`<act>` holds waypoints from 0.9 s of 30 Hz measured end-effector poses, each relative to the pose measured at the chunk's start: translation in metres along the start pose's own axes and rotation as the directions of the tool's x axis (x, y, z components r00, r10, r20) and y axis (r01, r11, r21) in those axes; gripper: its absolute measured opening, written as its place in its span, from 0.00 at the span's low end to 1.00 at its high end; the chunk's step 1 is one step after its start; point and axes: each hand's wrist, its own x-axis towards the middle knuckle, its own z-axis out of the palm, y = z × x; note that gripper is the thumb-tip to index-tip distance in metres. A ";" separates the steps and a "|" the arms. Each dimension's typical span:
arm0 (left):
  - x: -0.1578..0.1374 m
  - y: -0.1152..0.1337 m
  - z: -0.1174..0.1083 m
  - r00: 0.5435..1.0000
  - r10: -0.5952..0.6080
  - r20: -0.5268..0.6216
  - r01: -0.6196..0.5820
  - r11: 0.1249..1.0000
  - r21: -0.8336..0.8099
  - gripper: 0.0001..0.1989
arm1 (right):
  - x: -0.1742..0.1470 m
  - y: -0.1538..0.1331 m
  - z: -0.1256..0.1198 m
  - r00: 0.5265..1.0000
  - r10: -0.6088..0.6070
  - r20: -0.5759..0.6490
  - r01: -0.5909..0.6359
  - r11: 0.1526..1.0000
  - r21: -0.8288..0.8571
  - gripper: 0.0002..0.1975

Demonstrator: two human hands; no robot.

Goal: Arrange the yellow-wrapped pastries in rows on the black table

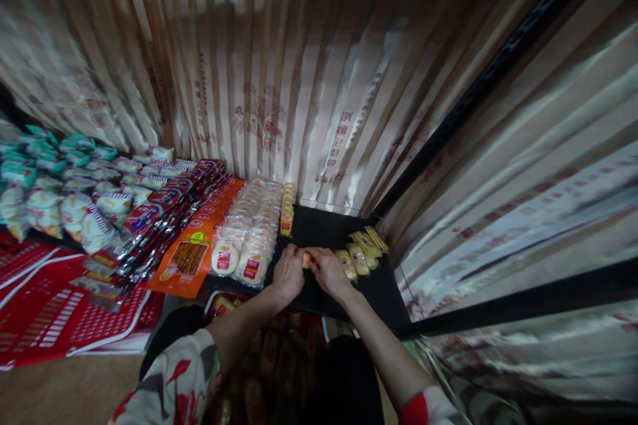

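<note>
Flowered sleeve nearest me, at the bottom left of the frame, leads up to the left hand; beside it, right of centre, is the right hand. From where I sit, the fingers of both look curled in on one small packet, pinched between them just above the black shelf in the middle of the frame — though the knuckles hide most of it, so I cannot tell how firm the hold is. My first worry is a slip: with so little of the packet to hold, a loose pinch could drop it over the shelf's front edge toward the dim heap of packets at bottom centre. Squeezing too hard could crush whatever is inside. I'd also mind the right hand's outer side, close to the fanned yellow packets; a wide swing could scatter them. On the other side, the left wrist is near the clear-wrapped white crackers — an elbow-led pull could catch their wrapping. Behind those, the narrow yellow row looks easy to knock askew, since its pieces seem to overlap.
</note>
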 end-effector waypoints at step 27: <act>0.010 -0.022 0.040 0.948 -0.128 -0.292 0.024 0.942 -0.335 0.26 | 0.069 -0.007 0.053 0.894 0.416 -0.167 -0.271 0.799 0.537 0.12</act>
